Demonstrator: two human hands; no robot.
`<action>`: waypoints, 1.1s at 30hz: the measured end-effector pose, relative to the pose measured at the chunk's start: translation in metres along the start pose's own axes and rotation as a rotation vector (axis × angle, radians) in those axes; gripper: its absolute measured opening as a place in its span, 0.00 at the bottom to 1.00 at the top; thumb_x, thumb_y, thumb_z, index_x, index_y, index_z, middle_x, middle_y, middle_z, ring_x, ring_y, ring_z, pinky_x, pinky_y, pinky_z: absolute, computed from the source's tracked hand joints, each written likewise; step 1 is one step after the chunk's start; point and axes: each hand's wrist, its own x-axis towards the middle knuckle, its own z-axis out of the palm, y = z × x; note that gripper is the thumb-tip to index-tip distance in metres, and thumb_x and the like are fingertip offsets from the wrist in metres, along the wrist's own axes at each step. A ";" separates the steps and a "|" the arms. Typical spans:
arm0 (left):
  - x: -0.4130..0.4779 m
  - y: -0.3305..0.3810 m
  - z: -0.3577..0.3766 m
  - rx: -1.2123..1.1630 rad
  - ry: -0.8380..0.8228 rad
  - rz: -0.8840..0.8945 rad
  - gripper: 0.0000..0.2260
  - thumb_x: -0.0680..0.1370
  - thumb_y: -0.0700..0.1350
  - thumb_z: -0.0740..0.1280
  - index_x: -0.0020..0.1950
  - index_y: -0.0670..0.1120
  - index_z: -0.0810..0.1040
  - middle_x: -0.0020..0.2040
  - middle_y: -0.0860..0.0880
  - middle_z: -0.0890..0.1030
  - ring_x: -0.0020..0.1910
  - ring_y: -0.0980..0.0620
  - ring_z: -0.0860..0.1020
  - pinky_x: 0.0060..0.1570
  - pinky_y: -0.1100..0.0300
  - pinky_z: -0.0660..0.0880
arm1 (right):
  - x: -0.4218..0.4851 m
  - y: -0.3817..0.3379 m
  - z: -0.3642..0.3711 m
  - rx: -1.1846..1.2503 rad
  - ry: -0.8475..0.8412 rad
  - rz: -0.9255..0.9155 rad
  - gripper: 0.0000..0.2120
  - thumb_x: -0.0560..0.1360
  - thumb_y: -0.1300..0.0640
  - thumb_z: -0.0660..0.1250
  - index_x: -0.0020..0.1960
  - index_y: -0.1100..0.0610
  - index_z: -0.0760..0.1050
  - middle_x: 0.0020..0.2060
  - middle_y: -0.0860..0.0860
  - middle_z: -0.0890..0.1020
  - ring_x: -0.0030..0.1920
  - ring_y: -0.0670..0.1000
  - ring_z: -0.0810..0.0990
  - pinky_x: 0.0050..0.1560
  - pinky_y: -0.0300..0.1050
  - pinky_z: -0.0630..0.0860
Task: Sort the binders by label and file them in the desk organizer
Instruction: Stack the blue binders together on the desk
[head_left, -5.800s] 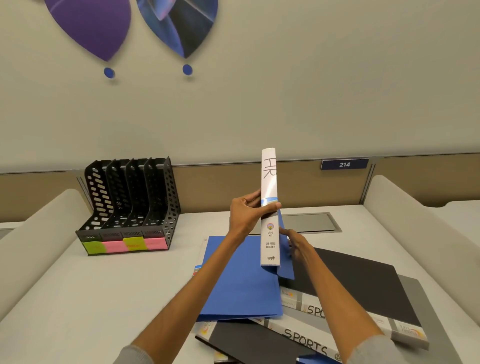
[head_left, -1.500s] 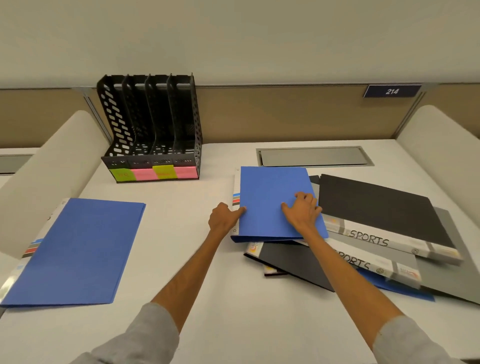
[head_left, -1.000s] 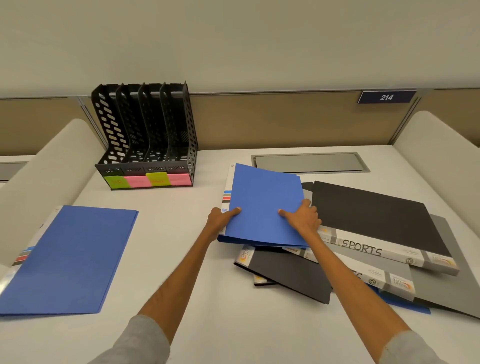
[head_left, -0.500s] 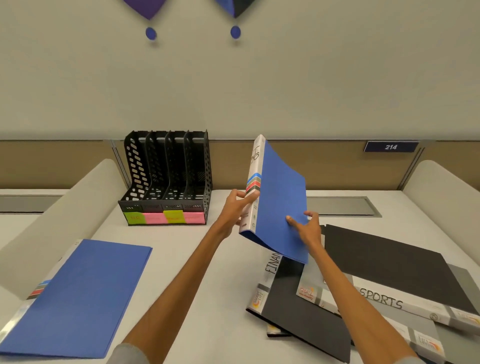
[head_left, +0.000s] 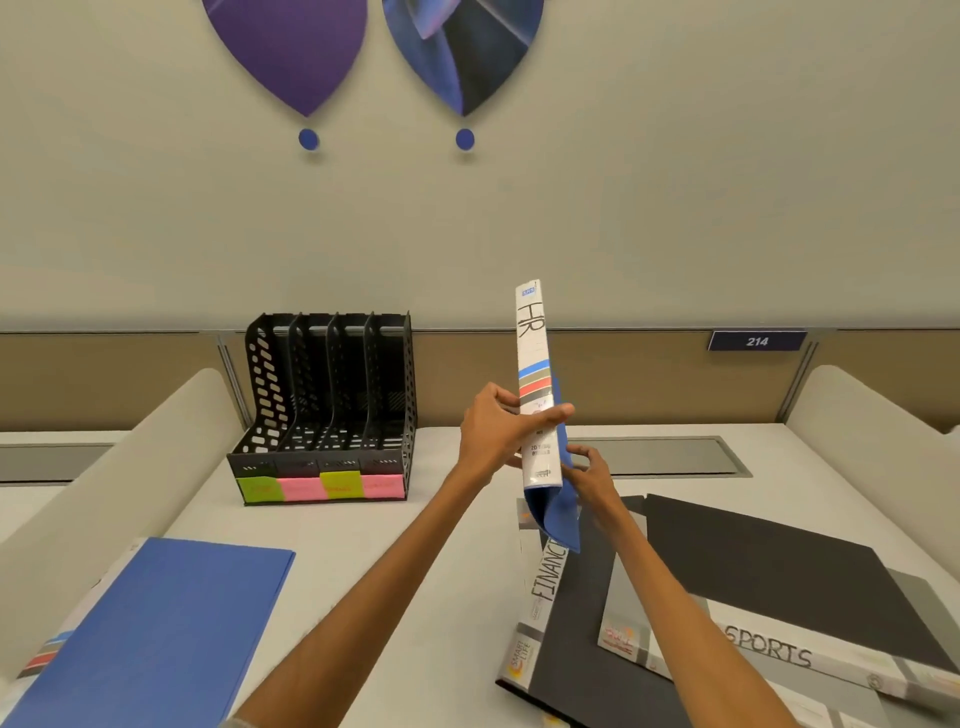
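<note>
Right now a blue binder (head_left: 539, 395) stands nearly upright in the air, its white spine facing the camera with "HR" handwritten near the top. The left hand (head_left: 496, 434) is closed around the middle of the spine, thumb across the front and fingers behind. The right hand (head_left: 589, 475) is partly curled against the binder's lower right edge, fingertips on the blue cover; how firmly it grips cannot be told.

Taking the black desk organizer (head_left: 327, 410) as landmark: it sits on the white worktop (head_left: 426, 582) against the back partition, four slots side by side, with green, pink, yellow and pink sticky labels (head_left: 319, 488) along its base. The held binder hovers to the organizer's right, near it but apart. Closer to the camera and left of the organizer, a second blue binder (head_left: 150, 634) lies flat. Right of the organizer and nearer the camera lies a loose pile of binders: a black one with a spine reading "FINANC" (head_left: 566, 629), and overlapping it a black one marked "SPORTS" (head_left: 779, 592).
</note>
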 end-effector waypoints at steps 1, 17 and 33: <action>0.000 0.002 0.002 0.029 0.013 0.012 0.29 0.61 0.62 0.79 0.48 0.49 0.69 0.45 0.52 0.83 0.39 0.52 0.85 0.34 0.54 0.83 | 0.000 -0.001 0.002 0.000 -0.009 0.004 0.21 0.77 0.57 0.68 0.67 0.62 0.66 0.63 0.61 0.76 0.59 0.60 0.77 0.57 0.55 0.76; 0.006 -0.009 -0.013 0.074 0.021 0.015 0.26 0.60 0.64 0.78 0.44 0.53 0.69 0.43 0.55 0.82 0.37 0.54 0.84 0.30 0.60 0.81 | 0.000 0.008 0.026 0.056 -0.028 0.025 0.22 0.77 0.56 0.68 0.67 0.62 0.67 0.63 0.61 0.77 0.61 0.63 0.77 0.63 0.65 0.74; -0.014 -0.065 -0.124 0.012 0.169 -0.197 0.11 0.69 0.50 0.77 0.46 0.47 0.82 0.46 0.50 0.85 0.43 0.50 0.84 0.44 0.54 0.81 | -0.006 0.031 0.078 0.022 0.087 0.123 0.39 0.66 0.50 0.79 0.67 0.60 0.61 0.63 0.56 0.73 0.59 0.56 0.75 0.58 0.53 0.73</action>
